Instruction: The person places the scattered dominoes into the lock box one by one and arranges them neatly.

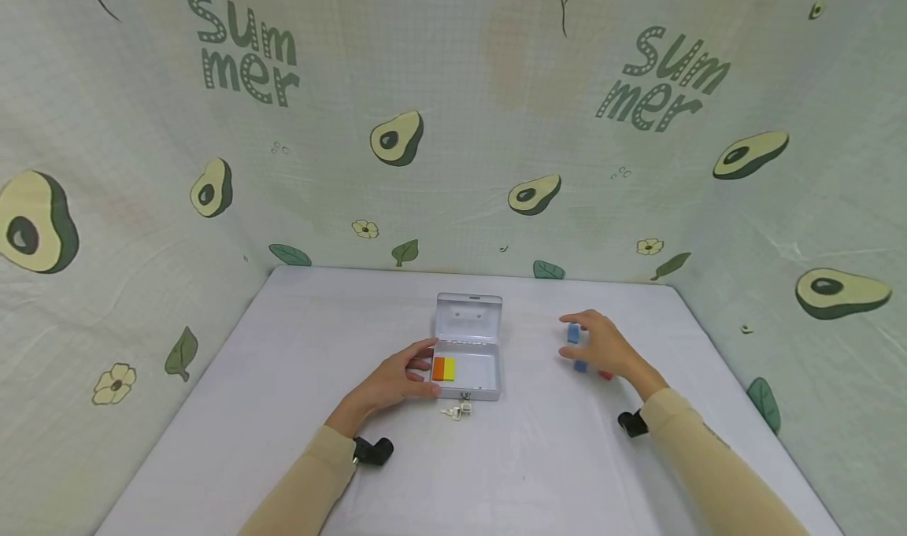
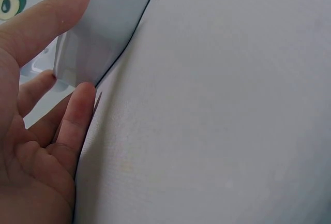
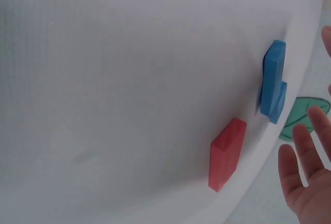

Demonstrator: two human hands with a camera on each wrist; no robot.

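A small light-grey metal cash box [image 1: 489, 378] stands on the table with its lid [image 1: 469, 316] raised. Inside, at the left, an orange block [image 1: 438, 369] and a yellow block [image 1: 449, 369] lie side by side. My left hand [image 1: 398, 378] holds the box's left end, its thumb at the front corner and its fingers along the side. Over two blue blocks [image 3: 272, 76] hovers my right hand [image 1: 601, 345], thumb and fingers spread apart, with nothing visibly gripped. Closer to the wrist, a red block [image 3: 227, 154] rests on the table, mostly hidden by this hand in the head view.
Keys [image 1: 457, 410] hang from the lock at the box's front. A white cloth covers the table [image 1: 524, 473]. Printed fabric walls [image 1: 453, 127] with avocados enclose its back and sides. Each wrist carries a black camera [image 1: 374, 451].
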